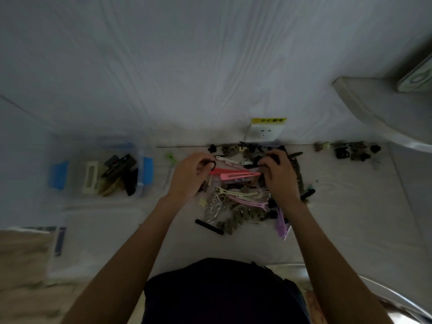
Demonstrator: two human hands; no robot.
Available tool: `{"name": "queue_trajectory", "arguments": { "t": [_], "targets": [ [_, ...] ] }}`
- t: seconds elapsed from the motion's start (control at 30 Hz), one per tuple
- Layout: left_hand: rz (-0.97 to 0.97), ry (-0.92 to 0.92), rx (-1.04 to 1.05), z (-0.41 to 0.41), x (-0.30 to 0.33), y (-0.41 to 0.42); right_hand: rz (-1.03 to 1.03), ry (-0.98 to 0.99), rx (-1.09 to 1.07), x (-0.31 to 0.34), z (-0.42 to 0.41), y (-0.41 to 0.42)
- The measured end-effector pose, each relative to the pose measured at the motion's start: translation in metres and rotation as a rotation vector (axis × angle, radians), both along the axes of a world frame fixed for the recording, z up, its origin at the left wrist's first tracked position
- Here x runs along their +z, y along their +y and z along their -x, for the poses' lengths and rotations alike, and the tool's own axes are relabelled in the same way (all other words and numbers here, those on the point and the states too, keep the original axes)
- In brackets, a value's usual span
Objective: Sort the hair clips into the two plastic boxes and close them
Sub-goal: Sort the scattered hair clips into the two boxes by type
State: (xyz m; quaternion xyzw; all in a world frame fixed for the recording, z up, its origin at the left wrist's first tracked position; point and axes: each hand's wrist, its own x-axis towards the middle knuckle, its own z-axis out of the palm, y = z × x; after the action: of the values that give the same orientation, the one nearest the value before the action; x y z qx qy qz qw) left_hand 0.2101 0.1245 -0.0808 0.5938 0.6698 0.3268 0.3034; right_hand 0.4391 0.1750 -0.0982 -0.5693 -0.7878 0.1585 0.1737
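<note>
A heap of hair clips [243, 202] lies on the white table in front of me: pink, red, cream, lilac, black and a silver leaf-shaped one. My left hand [187, 176] is at the heap's left edge, fingers curled around a small black clip [209, 163]. My right hand [278, 176] rests on the heap's right side, fingertips closed on a dark clip [268, 159]. A clear plastic box with blue latches [58, 175] stands open at the left, holding several cream, brown and black clips. A second box is not clearly visible.
A smaller cluster of dark clips [350, 150] lies at the far right by the wall. A wall socket with a yellow label [266, 130] sits behind the heap. A green clip [171, 157] lies alone between box and heap. A clear lid [98, 230] lies front left.
</note>
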Motion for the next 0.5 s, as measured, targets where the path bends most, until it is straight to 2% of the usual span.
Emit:
{"name": "queue_trajectory", "arguments": {
  "t": [0.1, 0.23, 0.37, 0.5],
  "targets": [
    [-0.09, -0.032, 0.082, 0.027, 0.026, -0.016, 0.057, 0.115, 0.132, 0.015, 0.04, -0.016],
    [-0.137, 0.117, 0.221, 0.094, 0.05, -0.048, 0.223, 0.281, 0.316, 0.037, 0.114, -0.036],
    [-0.011, 0.318, 0.377, 0.167, 0.045, -0.084, 0.289, 0.405, 0.386, 0.055, 0.194, -0.045],
    [0.241, 0.309, 0.185, 0.191, 0.032, -0.106, 0.263, 0.347, 0.554, 0.061, 0.252, -0.047]
  ]
}}
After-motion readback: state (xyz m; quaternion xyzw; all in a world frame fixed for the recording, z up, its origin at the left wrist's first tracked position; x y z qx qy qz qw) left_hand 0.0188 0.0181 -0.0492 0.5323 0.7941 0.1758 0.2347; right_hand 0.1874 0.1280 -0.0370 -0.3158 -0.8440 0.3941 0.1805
